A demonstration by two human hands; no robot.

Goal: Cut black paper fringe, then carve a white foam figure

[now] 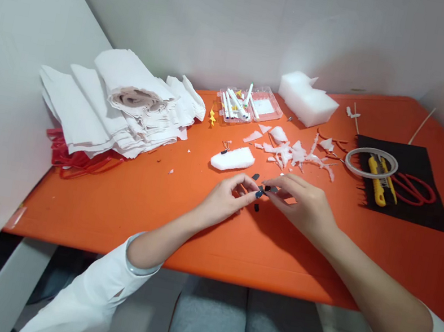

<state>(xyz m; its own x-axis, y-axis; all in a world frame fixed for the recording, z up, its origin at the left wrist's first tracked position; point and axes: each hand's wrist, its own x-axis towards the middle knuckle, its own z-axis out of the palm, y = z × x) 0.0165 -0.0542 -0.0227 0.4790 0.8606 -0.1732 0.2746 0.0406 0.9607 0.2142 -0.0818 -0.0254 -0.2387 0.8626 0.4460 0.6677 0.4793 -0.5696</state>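
Observation:
My left hand [224,199] and my right hand [307,203] meet over the front middle of the orange table, fingertips almost touching. Both are closed in a pinch on a small black piece [267,188], its shape partly hidden by the fingers. Another small black scrap [256,207] lies just below the fingertips, and one more black scrap [255,177] is above my left fingers. Just beyond my left hand rests an elongated, trimmed piece of white foam [233,159] with a little dark bit by its upper left edge.
White foam scraps [293,154] are scattered beyond my hands, before a cut foam block [306,99]. A clear case [269,108] holds white markers. At right, a tape roll [350,159], yellow cutter [382,188] and red-handled scissors [417,192] lie on black sheet [432,212]. White paper [97,115] is piled left.

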